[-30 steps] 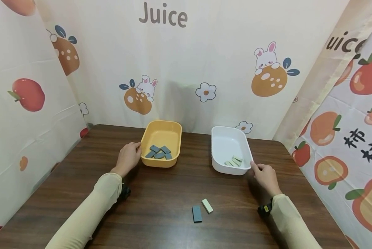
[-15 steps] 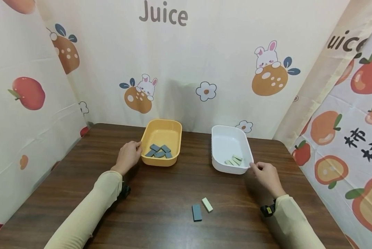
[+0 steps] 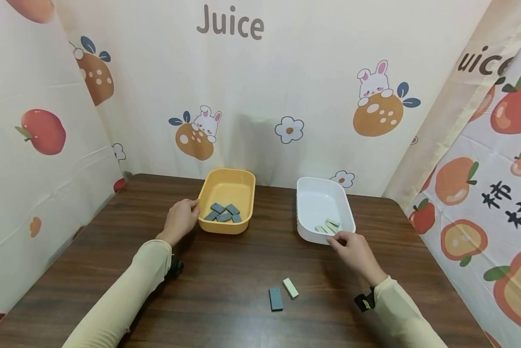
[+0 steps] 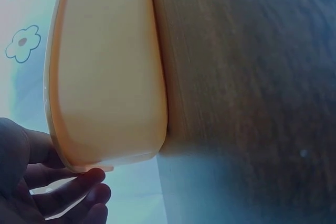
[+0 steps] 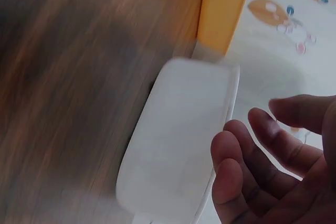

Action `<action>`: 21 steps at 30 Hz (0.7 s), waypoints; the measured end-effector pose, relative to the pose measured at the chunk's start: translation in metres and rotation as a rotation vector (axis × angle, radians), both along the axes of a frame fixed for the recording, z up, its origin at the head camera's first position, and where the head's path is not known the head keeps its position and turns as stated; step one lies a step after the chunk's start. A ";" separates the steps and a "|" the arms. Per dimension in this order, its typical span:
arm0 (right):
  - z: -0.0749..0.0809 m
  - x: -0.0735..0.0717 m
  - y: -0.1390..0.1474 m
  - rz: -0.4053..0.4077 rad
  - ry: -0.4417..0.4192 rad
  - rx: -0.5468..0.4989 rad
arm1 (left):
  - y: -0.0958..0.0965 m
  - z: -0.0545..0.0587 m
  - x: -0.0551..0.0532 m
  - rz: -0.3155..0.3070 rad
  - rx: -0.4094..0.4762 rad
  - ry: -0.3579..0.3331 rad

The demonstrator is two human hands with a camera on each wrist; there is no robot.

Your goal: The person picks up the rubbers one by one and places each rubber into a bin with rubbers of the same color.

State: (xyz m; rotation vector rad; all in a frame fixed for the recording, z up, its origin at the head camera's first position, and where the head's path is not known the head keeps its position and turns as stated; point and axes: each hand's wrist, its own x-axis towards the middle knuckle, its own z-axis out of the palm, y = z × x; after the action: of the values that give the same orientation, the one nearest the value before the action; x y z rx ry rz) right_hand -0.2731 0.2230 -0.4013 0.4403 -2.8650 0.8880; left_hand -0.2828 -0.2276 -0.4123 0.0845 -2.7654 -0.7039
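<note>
With thumb and fingers at its near left corner, my left hand grips the rim of a yellow plastic bin. Several dark grey blocks lie inside that bin. To the right stands a white bin holding several pale green blocks by its near wall. My right hand is at the white bin's near rim; in the right wrist view its thumb and loosely bent fingers stand apart with nothing between them. On the table nearer me lie one dark grey block and one pale green block, side by side.
Both bins stand at the far side of the brown wooden table, with a gap between them. A fruit-printed curtain hangs right behind the bins, and more printed cloth runs along the right side.
My right hand has let go of the white bin's near right corner and moved left along its near rim. The left hand stays on the yellow bin.
</note>
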 end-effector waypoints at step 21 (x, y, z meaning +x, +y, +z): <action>-0.014 0.035 -0.047 0.545 -0.147 0.117 | -0.001 -0.001 0.002 0.003 0.008 -0.006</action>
State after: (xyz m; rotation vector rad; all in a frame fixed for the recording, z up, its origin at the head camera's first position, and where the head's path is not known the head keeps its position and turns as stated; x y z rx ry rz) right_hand -0.2381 0.1761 -0.4148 1.2602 -2.9830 0.8455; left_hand -0.2804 -0.2287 -0.4135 0.0929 -2.7681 -0.7145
